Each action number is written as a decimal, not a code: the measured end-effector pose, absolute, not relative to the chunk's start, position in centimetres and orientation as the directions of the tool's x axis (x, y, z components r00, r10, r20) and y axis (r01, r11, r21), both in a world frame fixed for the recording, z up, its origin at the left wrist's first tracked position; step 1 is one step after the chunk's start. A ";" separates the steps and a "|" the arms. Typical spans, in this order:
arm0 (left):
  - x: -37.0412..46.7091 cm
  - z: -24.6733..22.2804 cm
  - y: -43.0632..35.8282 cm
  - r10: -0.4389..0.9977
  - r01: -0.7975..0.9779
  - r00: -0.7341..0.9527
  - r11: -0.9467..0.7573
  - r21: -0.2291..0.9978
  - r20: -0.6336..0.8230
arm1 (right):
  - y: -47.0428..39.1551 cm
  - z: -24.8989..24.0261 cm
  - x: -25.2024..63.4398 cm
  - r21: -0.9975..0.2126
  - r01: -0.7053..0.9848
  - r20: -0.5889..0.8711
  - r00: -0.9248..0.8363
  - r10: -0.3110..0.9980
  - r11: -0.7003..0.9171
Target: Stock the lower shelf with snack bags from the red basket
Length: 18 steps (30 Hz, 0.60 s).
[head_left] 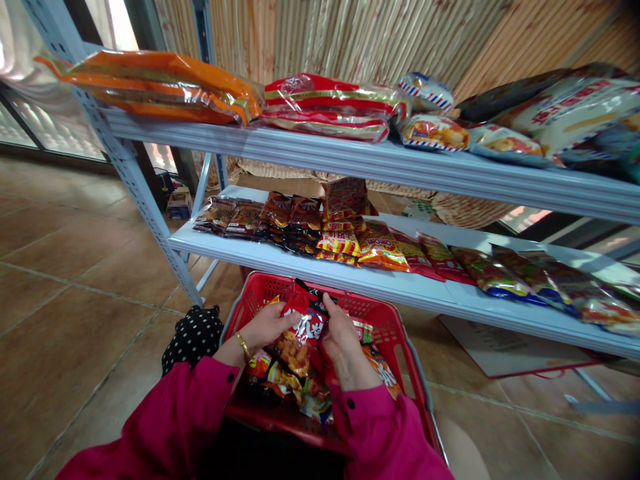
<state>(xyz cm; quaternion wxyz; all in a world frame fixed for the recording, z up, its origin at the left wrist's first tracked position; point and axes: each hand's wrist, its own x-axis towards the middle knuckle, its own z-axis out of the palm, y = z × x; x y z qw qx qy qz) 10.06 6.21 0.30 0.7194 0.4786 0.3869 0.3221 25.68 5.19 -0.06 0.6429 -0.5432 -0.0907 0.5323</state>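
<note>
A red and black snack bag (303, 327) with white lettering is held between my two hands, over the red shopping basket (235, 407). My left hand (270, 325) grips its left side, thumb on the front. On its right edge my right hand (341, 337) is closed, fingers mostly hidden behind the bag. Below, inside the basket, lie several more snack bags, among them a yellow and red one (273, 371) and an orange one (383, 370) by my right wrist. The basket's lower contents are partly covered by my forearms.
Beyond the basket stands a metal shelf unit. Its lower shelf (230, 252) carries dark brown packets (245, 217), yellow and red bags (383, 245) and several others. Large orange (160, 83) and red packages (330, 100) lie on the upper shelf. A shelf post (145, 193) rises at left.
</note>
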 end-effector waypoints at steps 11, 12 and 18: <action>11.2 0.4 6.7 0.922 -0.408 0.188 0.387 0.827 -0.339 | 4.4 1.1 24.1 -0.746 -0.605 -0.547 0.316 0.775 -0.279; 11.2 0.4 6.7 0.922 -0.430 0.177 0.387 0.816 -0.344 | 4.4 1.1 24.1 -0.742 -0.607 -0.551 0.311 0.775 -0.284; 11.2 0.4 6.7 0.907 -0.535 0.135 0.405 0.742 -0.398 | 4.5 0.2 24.3 -0.712 -0.645 -0.555 0.276 0.784 -0.277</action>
